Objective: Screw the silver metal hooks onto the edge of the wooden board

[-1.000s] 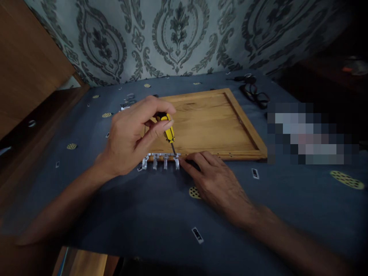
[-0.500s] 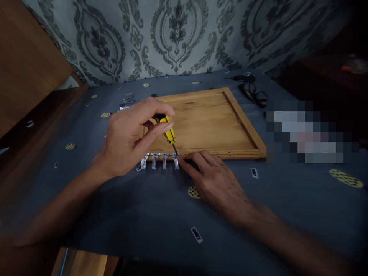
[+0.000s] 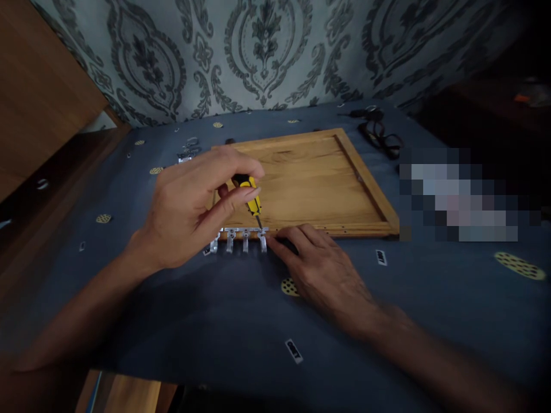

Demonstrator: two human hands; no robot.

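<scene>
My left hand is closed around the handle of a yellow and black screwdriver. The shaft slants down, its tip at the right end of a silver hook rail. Several metal hooks hang from this rail, which lies along the near edge of a shallow wooden tray-like frame. My right hand grips that near edge just right of the rail, thumb low and fingers on top. A dark patch shows between its thumb and fingers; I cannot tell what it is.
Beyond the frame's right corner lie dark-framed glasses. More small metal pieces rest at the far left. All sit on a dark blue patterned cloth before a patterned curtain-like backdrop. A wooden panel stands at left.
My left hand has shifted slightly left, and the screwdriver's shaft now meets the rail a little further left. The right hand and the frame stay put.
</scene>
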